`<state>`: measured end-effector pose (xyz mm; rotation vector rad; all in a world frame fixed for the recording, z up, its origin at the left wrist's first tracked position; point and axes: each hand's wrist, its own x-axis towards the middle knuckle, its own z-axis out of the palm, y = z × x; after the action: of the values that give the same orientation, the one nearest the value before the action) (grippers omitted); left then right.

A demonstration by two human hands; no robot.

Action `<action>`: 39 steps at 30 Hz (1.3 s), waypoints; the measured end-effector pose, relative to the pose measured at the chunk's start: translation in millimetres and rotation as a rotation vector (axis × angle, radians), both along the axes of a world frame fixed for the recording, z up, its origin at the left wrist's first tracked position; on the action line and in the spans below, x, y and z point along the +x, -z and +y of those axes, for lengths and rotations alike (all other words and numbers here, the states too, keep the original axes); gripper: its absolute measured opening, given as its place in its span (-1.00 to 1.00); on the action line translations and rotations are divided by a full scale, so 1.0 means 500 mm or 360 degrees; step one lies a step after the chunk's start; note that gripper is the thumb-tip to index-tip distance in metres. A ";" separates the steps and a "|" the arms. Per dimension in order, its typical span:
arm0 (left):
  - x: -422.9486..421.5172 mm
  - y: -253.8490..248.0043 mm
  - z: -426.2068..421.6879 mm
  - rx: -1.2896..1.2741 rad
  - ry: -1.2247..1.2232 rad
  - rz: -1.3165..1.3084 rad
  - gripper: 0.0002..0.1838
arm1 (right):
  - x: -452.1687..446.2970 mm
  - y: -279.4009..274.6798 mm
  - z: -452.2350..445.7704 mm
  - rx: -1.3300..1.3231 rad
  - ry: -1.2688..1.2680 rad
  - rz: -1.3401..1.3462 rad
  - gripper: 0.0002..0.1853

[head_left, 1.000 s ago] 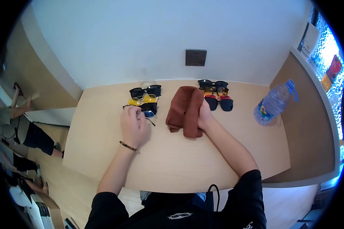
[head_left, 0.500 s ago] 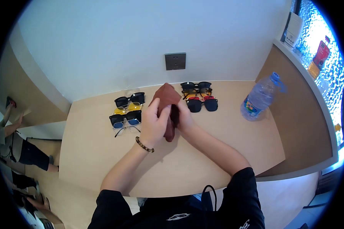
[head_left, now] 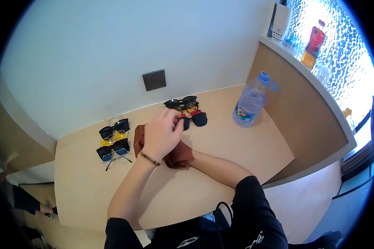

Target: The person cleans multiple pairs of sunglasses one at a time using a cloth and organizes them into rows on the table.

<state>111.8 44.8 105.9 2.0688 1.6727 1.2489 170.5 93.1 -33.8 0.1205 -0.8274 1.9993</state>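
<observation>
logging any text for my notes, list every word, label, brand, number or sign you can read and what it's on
No text can be read for certain:
Bottle on the table: label too blurred.
Red bottle on the ledge: dark marks, too small.
White stack on the ledge: dark print, too small.
Shirt: white marks, no legible letters.

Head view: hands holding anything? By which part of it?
Probably the brown cloth: the right hand is hidden at its right end, so the grip point can't be told. Left hand: can't tell.
</observation>
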 end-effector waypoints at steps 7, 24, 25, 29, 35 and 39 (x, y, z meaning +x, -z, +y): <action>0.065 0.127 0.121 -0.0098 0.0161 0.0912 -0.62 | 0.040 0.052 0.006 0.0221 -0.0475 0.0055 -0.80; 0.074 0.110 0.127 -0.0421 0.0231 0.1059 -0.59 | 0.020 0.186 0.074 0.0342 -0.1808 0.0863 -0.55; 0.074 0.111 0.128 -0.0429 0.0222 0.1059 -0.59 | 0.024 0.174 0.070 0.0328 -0.1720 0.0827 -0.57; 0.070 0.104 0.136 -0.0361 0.0225 0.0862 -0.53 | 0.037 0.122 0.040 0.0281 -0.1267 0.0566 -0.65; 0.044 0.075 0.144 -0.0460 0.0188 0.0431 -0.50 | 0.066 0.019 -0.006 0.0443 -0.0213 -0.0343 -0.75; 0.012 0.087 0.184 -0.0810 0.0344 -0.0447 -0.59 | 0.069 -0.050 -0.030 0.0863 0.0516 -0.1100 -0.80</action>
<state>117.7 137.0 62.2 1.6319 1.4113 0.8795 205.2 78.3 -8.9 -0.3963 -1.6987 1.4601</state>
